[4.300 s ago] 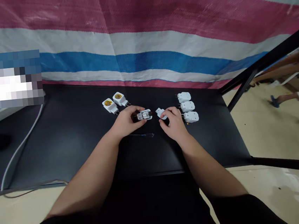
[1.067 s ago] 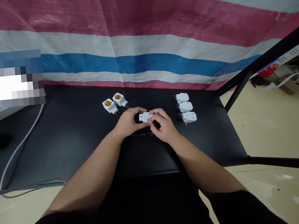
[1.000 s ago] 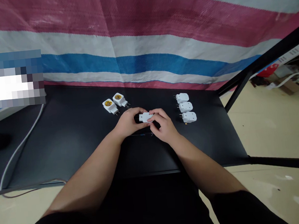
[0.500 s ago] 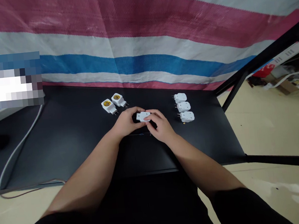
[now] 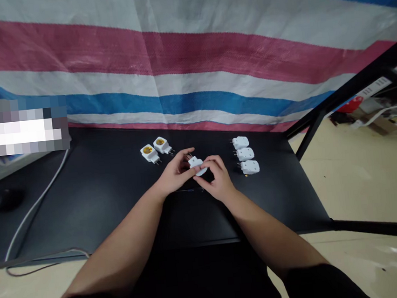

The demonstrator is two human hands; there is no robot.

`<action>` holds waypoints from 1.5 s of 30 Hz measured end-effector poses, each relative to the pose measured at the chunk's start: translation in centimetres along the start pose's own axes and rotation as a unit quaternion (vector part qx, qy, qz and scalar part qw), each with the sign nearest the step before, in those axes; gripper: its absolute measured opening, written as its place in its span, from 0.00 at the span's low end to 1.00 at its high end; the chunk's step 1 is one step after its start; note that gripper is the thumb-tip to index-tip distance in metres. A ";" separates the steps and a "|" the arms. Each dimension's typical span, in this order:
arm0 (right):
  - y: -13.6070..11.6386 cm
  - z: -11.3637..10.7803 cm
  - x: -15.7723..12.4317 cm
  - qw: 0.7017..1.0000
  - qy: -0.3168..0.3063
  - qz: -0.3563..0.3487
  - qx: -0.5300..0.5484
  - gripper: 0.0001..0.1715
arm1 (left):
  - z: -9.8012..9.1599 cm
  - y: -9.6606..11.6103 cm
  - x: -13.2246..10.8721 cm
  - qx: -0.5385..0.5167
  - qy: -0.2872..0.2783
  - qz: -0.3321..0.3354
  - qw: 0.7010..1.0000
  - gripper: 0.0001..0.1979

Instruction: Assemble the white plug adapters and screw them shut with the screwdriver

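A white plug-in lamp socket (image 5: 195, 161) is between my two hands above the black table, its metal prongs pointing up and left. My left hand (image 5: 173, 175) has its thumb on the near side, and the index finger reaches past the prongs. From the right, my right hand (image 5: 220, 180) pinches the rounded end between thumb and fingers. Two similar sockets (image 5: 149, 153) lie to the left, their gold round openings facing up. On the right stand three more white sockets (image 5: 250, 167) in a column, backs up and prongs to the left.
The black tabletop (image 5: 110, 176) meets a striped plastic sheet (image 5: 190, 65) at the back. A black mouse (image 5: 1, 200) and a pale cable (image 5: 37, 202) are at left. Black metal frame bars (image 5: 309, 133) rise at right. A small yellowish piece (image 5: 246, 175) lies by the nearest right-hand socket.
The held lamp socket has turned so its prongs now show, pointing up and left. My left thumb has shifted onto it. The whole view has tipped slightly upward.
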State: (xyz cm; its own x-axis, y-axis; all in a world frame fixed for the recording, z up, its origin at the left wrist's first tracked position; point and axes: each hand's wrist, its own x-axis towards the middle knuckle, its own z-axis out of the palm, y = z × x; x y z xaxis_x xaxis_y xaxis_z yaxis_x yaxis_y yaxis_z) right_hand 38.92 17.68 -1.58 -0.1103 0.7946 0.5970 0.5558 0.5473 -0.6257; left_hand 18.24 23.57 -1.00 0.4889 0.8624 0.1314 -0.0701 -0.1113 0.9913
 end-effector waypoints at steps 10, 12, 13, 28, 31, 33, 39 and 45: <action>-0.1 0.1 -0.1 0.997 -0.063 0.027 0.033 0.32 | 0.4 -0.1 -0.1 0.050 0.012 0.007 0.999 0.24; -0.4 0.2 -0.1 0.997 -0.064 0.029 0.022 0.35 | 0.3 -0.1 0.0 0.068 0.014 -0.002 0.998 0.24; -0.5 0.2 0.0 0.998 -0.062 0.024 0.018 0.35 | 0.3 -0.1 0.0 0.077 0.015 -0.005 0.997 0.24; 0.5 0.7 -0.8 1.000 -0.029 0.008 0.004 0.26 | 0.7 1.1 -0.3 0.063 -0.023 0.024 0.997 0.34; 0.6 0.6 -0.7 0.999 -0.038 0.007 0.012 0.30 | 0.6 1.2 -0.4 0.023 -0.002 -0.001 1.000 0.37; 0.6 0.6 -0.6 0.999 -0.041 0.009 0.027 0.30 | 0.3 1.3 -0.5 -0.012 0.023 -0.035 0.999 0.39; 0.6 0.7 -0.5 0.998 -0.049 0.020 0.036 0.20 | -0.7 2.2 -0.9 -0.091 0.061 -0.189 0.976 0.26; 0.8 0.7 -0.4 0.996 -0.081 0.019 0.036 0.13 | -1.2 4.4 -2.1 -0.139 0.044 -0.193 0.970 0.20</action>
State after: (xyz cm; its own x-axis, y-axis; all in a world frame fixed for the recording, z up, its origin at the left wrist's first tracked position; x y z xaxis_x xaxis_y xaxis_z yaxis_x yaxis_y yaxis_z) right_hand 38.82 17.93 -2.67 -0.2260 0.8437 0.4869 0.5028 0.5291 -0.6835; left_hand 15.81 21.85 3.03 0.4499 0.8533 -0.2635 -0.1343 0.3564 0.9246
